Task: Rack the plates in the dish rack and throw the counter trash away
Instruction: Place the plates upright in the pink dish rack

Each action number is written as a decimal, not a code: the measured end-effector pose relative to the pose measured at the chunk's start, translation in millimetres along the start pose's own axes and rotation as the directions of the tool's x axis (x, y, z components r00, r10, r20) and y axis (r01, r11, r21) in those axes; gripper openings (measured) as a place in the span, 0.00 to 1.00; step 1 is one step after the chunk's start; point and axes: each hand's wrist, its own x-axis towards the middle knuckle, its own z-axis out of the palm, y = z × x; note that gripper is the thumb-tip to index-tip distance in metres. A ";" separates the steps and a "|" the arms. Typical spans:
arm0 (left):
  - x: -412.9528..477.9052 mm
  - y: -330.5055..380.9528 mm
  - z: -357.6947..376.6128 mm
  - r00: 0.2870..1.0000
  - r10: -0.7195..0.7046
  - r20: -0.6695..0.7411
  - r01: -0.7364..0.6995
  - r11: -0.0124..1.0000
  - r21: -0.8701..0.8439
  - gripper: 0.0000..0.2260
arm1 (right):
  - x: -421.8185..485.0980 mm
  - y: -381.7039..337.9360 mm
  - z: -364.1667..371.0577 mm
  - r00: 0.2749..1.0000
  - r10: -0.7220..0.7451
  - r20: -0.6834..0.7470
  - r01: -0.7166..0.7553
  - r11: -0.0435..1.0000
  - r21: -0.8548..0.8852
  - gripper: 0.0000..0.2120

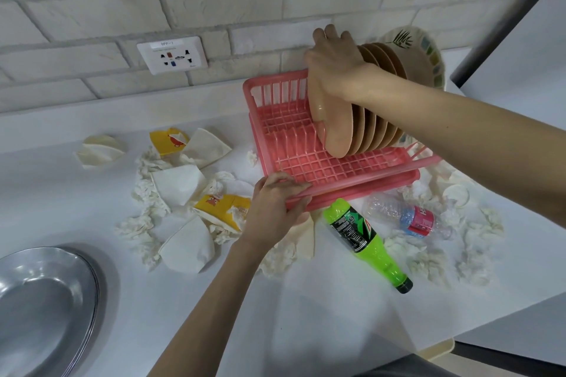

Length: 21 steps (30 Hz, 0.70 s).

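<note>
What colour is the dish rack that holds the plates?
Pink, seen in the head view: the dish rack is a slatted pink plastic one.

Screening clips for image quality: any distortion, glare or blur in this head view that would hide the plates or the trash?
Head view: wide-angle bending bows the white counter edge and brick wall; lighting even, shadows soft; a small wet glint on the tan plate in the right hand; mild softness throughout, yet the pink plastic rack, green bottle and crumpled tissues stay readable.
</note>
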 end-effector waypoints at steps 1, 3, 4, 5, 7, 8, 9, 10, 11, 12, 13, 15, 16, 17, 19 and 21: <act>-0.1 0.5 -0.2 1.000 -0.002 0.004 0.002 1.000 0.003 0.19 | -0.3 1.4 1.1 1.000 -0.002 -0.001 0.002 1.000 -0.001 0.15; -0.1 2.9 -1.0 1.000 -0.006 0.013 0.006 1.000 0.011 0.17 | -1.6 3.9 3.3 1.000 -0.008 -0.002 0.008 1.000 0.009 0.14; 0.0 3.6 -1.3 1.000 -0.008 0.018 0.007 1.000 0.013 0.17 | -2.9 4.7 4.6 1.000 -0.010 -0.003 0.010 1.000 0.016 0.13; -0.3 3.7 -1.6 1.000 -0.008 0.023 0.007 1.000 0.010 0.16 | -4.5 5.0 6.1 1.000 -0.011 -0.001 0.011 1.000 0.023 0.13; 0.0 3.2 -3.2 1.000 -0.002 0.020 0.002 1.000 -0.018 0.16 | -8.1 5.1 9.9 1.000 -0.009 0.009 0.009 0.999 0.036 0.13; 0.4 3.3 -4.3 1.000 0.002 0.018 -0.001 0.999 -0.038 0.15 | -9.9 5.2 11.7 1.000 -0.009 0.014 0.008 0.999 0.042 0.13; 0.7 3.7 -5.6 1.000 0.007 0.015 -0.007 0.998 -0.055 0.15 | -11.6 5.1 13.2 1.000 -0.012 0.016 0.011 0.999 0.050 0.14; 1.0 4.4 -7.0 1.000 0.016 0.008 -0.015 0.998 -0.065 0.15 | -13.4 5.3 14.0 1.000 -0.018 0.017 0.017 0.998 0.057 0.14; 1.2 5.2 -8.3 1.000 0.025 -0.001 -0.025 0.997 -0.067 0.15 | -15.2 5.6 14.6 0.999 -0.028 0.018 0.027 0.998 0.063 0.15; 1.2 6.0 -9.6 0.999 0.031 -0.007 -0.031 0.997 -0.069 0.15 | -17.2 6.1 15.2 0.999 -0.040 0.016 0.039 0.997 0.070 0.17; 0.9 6.2 -10.8 0.999 0.034 -0.012 -0.035 0.997 -0.072 0.15 | -19.5 6.6 16.0 0.998 -0.054 0.009 0.053 0.995 0.079 0.18; -0.8 7.1 -13.9 0.999 0.036 -0.027 -0.037 0.997 -0.074 0.15 | -26.7 6.3 17.0 0.997 -0.080 -0.013 0.081 0.989 0.124 0.19; -1.7 7.8 -16.2 0.998 0.039 -0.043 -0.042 0.996 -0.076 0.15 | -31.7 5.6 17.2 0.995 -0.090 -0.029 0.094 0.982 0.163 0.19; -3.2 8.6 -19.1 0.997 0.042 -0.061 -0.047 0.996 -0.079 0.14 | -37.7 3.9 17.5 0.993 -0.104 -0.053 0.112 0.973 0.203 0.19; -7.6 12.4 -28.0 0.994 0.026 -0.104 -0.035 0.996 -0.085 0.13 | -50.6 -3.7 17.7 0.977 -0.145 -0.156 0.181 0.950 0.253 0.16; -14.8 15.8 -40.1 0.988 -0.011 -0.155 -0.003 0.996 -0.088 0.12 | -62.7 -16.2 15.4 0.952 -0.179 -0.250 0.245 0.933 0.264 0.12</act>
